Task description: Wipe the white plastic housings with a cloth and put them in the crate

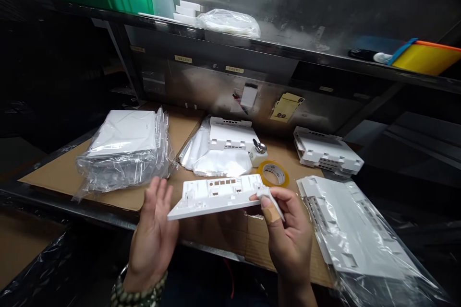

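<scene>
Pinching the right end of a white panel (219, 204), the thumb and fingers of the right hand (291, 235) close on it, with a plaster (272, 212) around the thumb. The panel stretches leftward from this grip, its far tip just beside the left hand (154, 237), whose fingers stand open and slightly apart, gripping nothing; whether they touch the tip, I cannot tell. With only one end pinched, the panel could tilt or slip, since its other end looks unsupported. A careless swing could knock it against the tape (284, 176), just beyond the right fingertips, or the jar (258, 157) farther past them; if the jar holds liquid, it might spill. Ahead, between the two sets of fingers, a housing (232, 133) appears to rest on slippery bags (216, 162) and could slide if they are brushed. Past the left fingertips sits a bagged stack (124, 134); to the right of the right fingers lies a wrapped pile (363, 230), which could shift if the wrist catches it. Cardboard (223, 235) lies beneath the fingers.
</scene>
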### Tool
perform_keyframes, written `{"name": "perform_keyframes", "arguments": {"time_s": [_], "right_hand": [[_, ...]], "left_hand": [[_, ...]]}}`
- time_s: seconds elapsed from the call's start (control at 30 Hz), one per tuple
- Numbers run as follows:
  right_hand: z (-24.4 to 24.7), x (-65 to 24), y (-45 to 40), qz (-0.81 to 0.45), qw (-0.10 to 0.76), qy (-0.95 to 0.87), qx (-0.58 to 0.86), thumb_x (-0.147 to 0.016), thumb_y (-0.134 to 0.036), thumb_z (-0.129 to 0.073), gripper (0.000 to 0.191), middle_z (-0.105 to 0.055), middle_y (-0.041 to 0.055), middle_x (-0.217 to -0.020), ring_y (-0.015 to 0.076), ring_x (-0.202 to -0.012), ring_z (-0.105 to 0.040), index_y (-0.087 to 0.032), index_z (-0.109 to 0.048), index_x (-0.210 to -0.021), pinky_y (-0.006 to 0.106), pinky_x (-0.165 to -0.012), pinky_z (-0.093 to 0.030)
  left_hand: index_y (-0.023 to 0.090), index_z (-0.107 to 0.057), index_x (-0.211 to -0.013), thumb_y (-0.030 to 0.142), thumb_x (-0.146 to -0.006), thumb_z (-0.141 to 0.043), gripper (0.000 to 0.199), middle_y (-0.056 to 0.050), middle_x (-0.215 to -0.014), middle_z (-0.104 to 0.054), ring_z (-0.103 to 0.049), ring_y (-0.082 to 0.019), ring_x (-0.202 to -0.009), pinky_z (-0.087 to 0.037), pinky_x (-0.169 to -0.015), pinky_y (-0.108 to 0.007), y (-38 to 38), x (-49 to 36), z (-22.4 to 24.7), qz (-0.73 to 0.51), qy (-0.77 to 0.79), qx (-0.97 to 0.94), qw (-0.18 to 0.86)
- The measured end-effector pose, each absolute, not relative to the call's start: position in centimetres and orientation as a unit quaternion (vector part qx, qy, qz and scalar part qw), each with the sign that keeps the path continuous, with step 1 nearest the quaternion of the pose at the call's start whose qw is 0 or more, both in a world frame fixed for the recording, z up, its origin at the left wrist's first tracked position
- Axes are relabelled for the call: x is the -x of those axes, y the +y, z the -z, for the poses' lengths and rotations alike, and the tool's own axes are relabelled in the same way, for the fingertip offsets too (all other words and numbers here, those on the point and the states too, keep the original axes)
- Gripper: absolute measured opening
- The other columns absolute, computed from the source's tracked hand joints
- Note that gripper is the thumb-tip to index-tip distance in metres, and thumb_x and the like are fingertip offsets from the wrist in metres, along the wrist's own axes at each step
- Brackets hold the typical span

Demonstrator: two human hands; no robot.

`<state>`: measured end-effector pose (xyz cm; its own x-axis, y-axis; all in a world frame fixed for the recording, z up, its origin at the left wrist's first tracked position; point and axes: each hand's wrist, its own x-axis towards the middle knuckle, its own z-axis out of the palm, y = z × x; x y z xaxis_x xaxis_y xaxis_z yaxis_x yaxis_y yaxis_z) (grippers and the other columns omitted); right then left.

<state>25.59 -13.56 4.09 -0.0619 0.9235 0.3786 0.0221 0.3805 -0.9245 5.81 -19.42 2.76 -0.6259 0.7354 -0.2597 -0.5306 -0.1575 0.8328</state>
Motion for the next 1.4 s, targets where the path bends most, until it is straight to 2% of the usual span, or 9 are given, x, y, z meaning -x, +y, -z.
{"name": "perform_keyframes", "arguments": {"time_s": [0.1, 0.2, 0.37, 0.47, 0.57, 0.93, 1.13, 1.27, 1.4], "right_hand": [[-3.7, -25.6, -13.7, -0.385, 0.562, -0.625, 0.381, -0.097, -0.029, -0.066, 0.008, -0.068, -0.0021, -0.087, 0.0123, -0.075, -0.065, -0.027, -0.065, -0.104, 0.023, -0.068, -0.055], [-3.7, -25.6, -13.6, -0.375, 0.538, -0.662, 0.363, -0.095, -0.026, -0.068, 0.008, -0.068, -0.0021, -0.086, 0.0128, -0.072, -0.064, -0.026, -0.066, -0.103, 0.024, -0.066, -0.054], [-4.9, -25.4, -12.8, -0.362, 0.564, -0.666, 0.327, -0.097, -0.023, -0.065, 0.013, -0.073, 0.0006, -0.104, 0.0172, -0.096, -0.069, -0.028, -0.068, -0.109, 0.029, -0.082, -0.055], [-6.1, -25.1, -12.4, -0.362, 0.566, -0.670, 0.314, -0.097, -0.024, -0.065, 0.013, -0.073, 0.0020, -0.109, 0.0187, -0.103, -0.069, -0.027, -0.068, -0.110, 0.031, -0.086, -0.055], [-7.0, -24.8, -12.1, -0.358, 0.558, -0.677, 0.319, -0.096, -0.027, -0.067, 0.012, -0.072, 0.0008, -0.100, 0.0155, -0.087, -0.068, -0.025, -0.068, -0.108, 0.029, -0.076, -0.055], [-7.6, -24.5, -11.9, -0.360, 0.545, -0.683, 0.326, -0.097, -0.032, -0.065, 0.011, -0.069, 0.0003, -0.093, 0.0139, -0.078, -0.067, -0.023, -0.067, -0.104, 0.029, -0.072, -0.055], [-6.7, -25.6, -12.2, -0.337, 0.507, -0.703, 0.369, -0.097, -0.028, -0.065, 0.006, -0.071, -0.0010, -0.090, 0.0145, -0.080, -0.067, -0.025, -0.066, -0.102, 0.027, -0.073, -0.054], [-6.1, -25.8, -14.0, -0.272, 0.512, -0.714, 0.392, -0.094, -0.023, -0.068, 0.009, -0.070, 0.0033, -0.102, 0.0182, -0.093, -0.067, -0.026, -0.068, -0.102, 0.028, -0.074, -0.055], [-5.9, -24.1, -16.7, -0.287, 0.482, -0.781, 0.275, -0.090, -0.015, -0.070, 0.020, -0.065, 0.0047, -0.096, 0.0168, -0.084, -0.065, -0.024, -0.072, -0.108, 0.028, -0.071, -0.057]], "left_hand": [[0.022, -0.039, -0.157, 0.070, -0.090, -0.056, 0.084, -0.016, -0.165, -0.039, -0.033, -0.045, -0.150, -0.035, -0.118, -0.069, -19.5, -5.4, -2.2, -0.645, 0.351, -0.005, 0.679], [0.007, -0.028, -0.159, 0.057, -0.091, -0.065, 0.092, -0.029, -0.149, -0.054, -0.050, -0.047, -0.138, -0.051, -0.108, -0.060, -20.0, -5.0, -1.6, -0.604, 0.202, -0.031, 0.770], [0.008, -0.001, -0.163, 0.006, -0.095, -0.051, 0.085, -0.025, -0.143, -0.060, -0.054, -0.032, -0.134, -0.056, -0.104, -0.032, -20.6, -5.0, -3.1, -0.605, 0.143, -0.076, 0.780], [0.001, 0.005, -0.160, 0.012, -0.095, -0.054, 0.089, -0.030, -0.149, -0.051, -0.044, -0.033, -0.140, -0.048, -0.112, -0.030, -21.0, -5.1, -4.0, -0.599, 0.135, -0.062, 0.787], [0.001, 0.000, -0.160, 0.013, -0.096, -0.048, 0.081, -0.030, -0.155, -0.044, -0.037, -0.031, -0.144, -0.045, -0.113, -0.029, -21.3, -5.0, -4.2, -0.608, 0.139, -0.017, 0.781], [0.001, -0.014, -0.159, 0.014, -0.094, -0.040, 0.071, -0.026, -0.155, -0.048, -0.039, -0.027, -0.144, -0.047, -0.110, -0.025, -21.2, -5.2, -4.6, -0.605, 0.157, 0.002, 0.781], [0.008, -0.017, -0.161, 0.005, -0.078, -0.056, 0.092, -0.022, -0.133, -0.070, -0.062, -0.036, -0.128, -0.060, -0.100, -0.046, -20.0, -5.5, -6.0, -0.652, 0.307, -0.022, 0.693], [0.021, -0.037, -0.157, -0.006, -0.068, -0.057, 0.095, -0.009, -0.128, -0.075, -0.066, -0.035, -0.124, -0.052, -0.111, -0.053, -18.9, -6.3, -7.9, -0.691, 0.396, 0.040, 0.603], [0.017, -0.040, -0.155, -0.002, -0.071, -0.060, 0.089, -0.013, -0.133, -0.072, -0.066, -0.037, -0.123, -0.046, -0.115, -0.058, -17.9, -7.1, -8.5, -0.679, 0.355, 0.020, 0.642]]}}
